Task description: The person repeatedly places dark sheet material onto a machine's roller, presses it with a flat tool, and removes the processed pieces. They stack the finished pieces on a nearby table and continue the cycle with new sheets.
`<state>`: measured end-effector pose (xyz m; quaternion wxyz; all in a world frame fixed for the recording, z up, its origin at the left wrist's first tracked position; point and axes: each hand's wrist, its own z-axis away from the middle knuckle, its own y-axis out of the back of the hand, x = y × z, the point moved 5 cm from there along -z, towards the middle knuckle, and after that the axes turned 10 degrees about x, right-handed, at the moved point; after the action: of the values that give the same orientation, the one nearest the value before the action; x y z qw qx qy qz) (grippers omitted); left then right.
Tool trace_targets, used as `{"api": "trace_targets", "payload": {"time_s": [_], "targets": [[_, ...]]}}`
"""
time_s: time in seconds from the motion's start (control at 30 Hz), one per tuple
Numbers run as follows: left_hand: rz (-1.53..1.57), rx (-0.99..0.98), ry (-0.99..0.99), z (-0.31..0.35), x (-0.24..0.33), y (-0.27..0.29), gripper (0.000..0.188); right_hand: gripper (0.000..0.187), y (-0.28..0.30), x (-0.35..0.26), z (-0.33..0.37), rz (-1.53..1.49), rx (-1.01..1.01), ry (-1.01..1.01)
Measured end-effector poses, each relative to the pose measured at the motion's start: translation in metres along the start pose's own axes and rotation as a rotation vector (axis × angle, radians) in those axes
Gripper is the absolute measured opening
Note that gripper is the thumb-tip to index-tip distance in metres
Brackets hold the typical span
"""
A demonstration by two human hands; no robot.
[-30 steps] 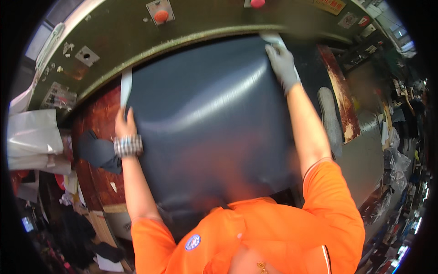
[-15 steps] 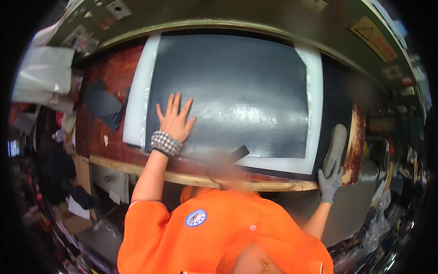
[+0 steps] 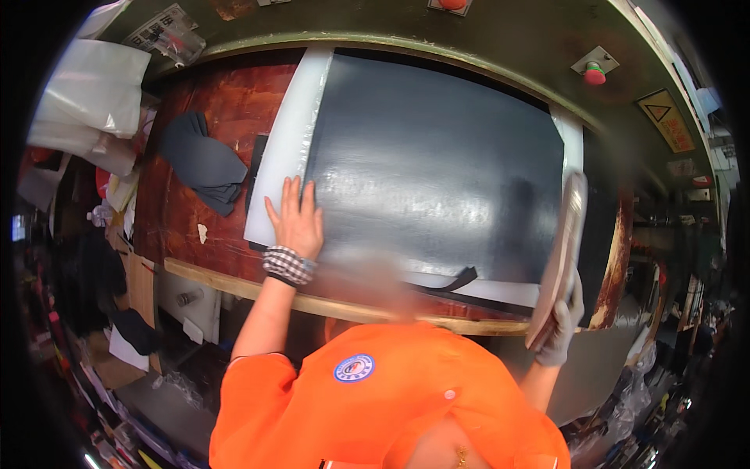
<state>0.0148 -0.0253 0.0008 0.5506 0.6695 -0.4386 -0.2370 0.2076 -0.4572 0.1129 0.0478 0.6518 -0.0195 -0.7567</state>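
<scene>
At a worktable under a green machine beam (image 3: 328, 22), we see a person in an orange shirt (image 3: 367, 406) with both hands at a broad, dark sheet (image 3: 437, 156). The sheet lies flat across the middle of the table, on top of a white sheet (image 3: 283, 156) whose margins show at left, right and near side. We find the bare left hand (image 3: 298, 228) palm down at the dark sheet's left edge, its fingers extended, a little apart and grasping nothing; a checked cuff (image 3: 289, 266) circles the wrist. The gloved right hand (image 3: 561, 328) has its fingers wrapped around the near end of a long, sole-shaped piece (image 3: 559, 262), held tilted on edge by the dark sheet's right side. From this angle we cannot fairly say whether its far end touches the white margin. A narrow dark strip (image 3: 462, 281) lies along the near edge. On the red-brown board (image 3: 248, 87) to the left, we note a fanned stack of dark sole-shaped cutouts (image 3: 201, 160), well apart from the left hand. A red button (image 3: 594, 74) juts from the beam above, at right.
</scene>
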Motion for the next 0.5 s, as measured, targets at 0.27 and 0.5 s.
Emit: {"api": "trace_targets", "payload": {"time_s": [0.27,0.5], "targets": [[0.128,0.106,0.026,-0.011,0.006,-0.011,0.052,0.085,-0.267,0.006,-0.013,0.325,-0.503,0.233],[0.126,0.086,0.0,-0.009,0.006,-0.016,0.057,0.084,-0.362,0.046,0.049,0.966,-0.128,0.637]]}}
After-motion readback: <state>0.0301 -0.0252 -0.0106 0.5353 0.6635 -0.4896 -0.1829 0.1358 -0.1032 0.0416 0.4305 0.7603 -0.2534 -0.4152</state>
